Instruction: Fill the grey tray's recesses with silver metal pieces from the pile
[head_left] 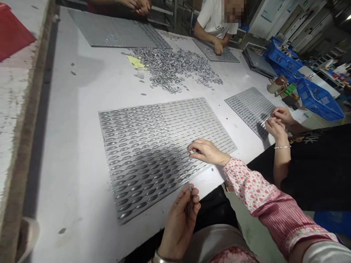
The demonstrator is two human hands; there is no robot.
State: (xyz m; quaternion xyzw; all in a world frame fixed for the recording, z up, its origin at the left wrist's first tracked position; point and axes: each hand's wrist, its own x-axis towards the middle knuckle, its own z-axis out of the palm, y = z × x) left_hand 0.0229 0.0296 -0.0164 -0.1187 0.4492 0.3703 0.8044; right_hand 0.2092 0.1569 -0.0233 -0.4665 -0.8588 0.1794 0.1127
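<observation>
A grey board [189,113] lies in front of me, with rows of leaf-shaped silvery pieces [136,175] over its left and lower part. Thin lines run across its upper right part. My right hand [207,150], in a flowered pink sleeve, is low over the board's right half, thumb and fingers pinched on a small silvery leaf-shaped piece [188,152]. Below the board's front edge, my left hand [181,219] is palm up with its fingers curled. A small grey piece [191,189] shows at its fingertips; anything deeper in the palm is hidden.
A heap of loose silvery pieces [175,67] lies beyond the board, beside yellow paper [135,61]. Co-workers' hands are at other boards [252,109] to the right and at the far side. Blue crates [318,96] and a mug [276,84] stand at right.
</observation>
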